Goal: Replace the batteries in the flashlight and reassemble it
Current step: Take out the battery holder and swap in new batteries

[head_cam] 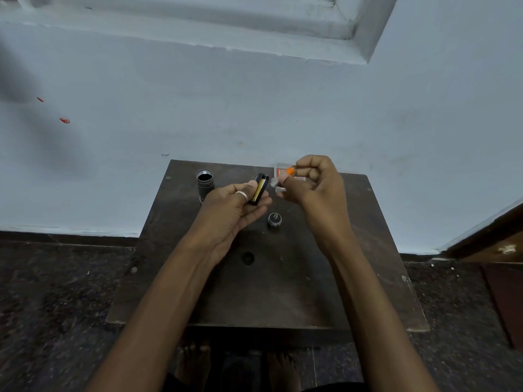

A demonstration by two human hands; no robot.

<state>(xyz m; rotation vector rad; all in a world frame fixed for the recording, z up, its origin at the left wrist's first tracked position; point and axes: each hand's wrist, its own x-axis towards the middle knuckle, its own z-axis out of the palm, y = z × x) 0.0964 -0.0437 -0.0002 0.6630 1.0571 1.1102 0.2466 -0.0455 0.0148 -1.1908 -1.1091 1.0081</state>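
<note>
My left hand (pixel 239 203) holds a black battery holder (pixel 261 189) with a yellow battery in it, above the far middle of the dark table (pixel 283 292). My right hand (pixel 312 181) is closed around an orange-tipped battery (pixel 289 171), with a bit of clear wrapper (pixel 276 183) below its fingers, just right of the holder. The black flashlight body (pixel 205 184) stands upright with its open end up at the far left of the table. Its round tail cap (pixel 274 219) lies on the table below my hands.
A battery pack (pixel 278 172) lies at the table's far edge behind my right hand. The small table stands against a pale blue wall on a dark speckled floor. A wooden door frame (pixel 492 239) is at the right. My bare feet show under the near edge.
</note>
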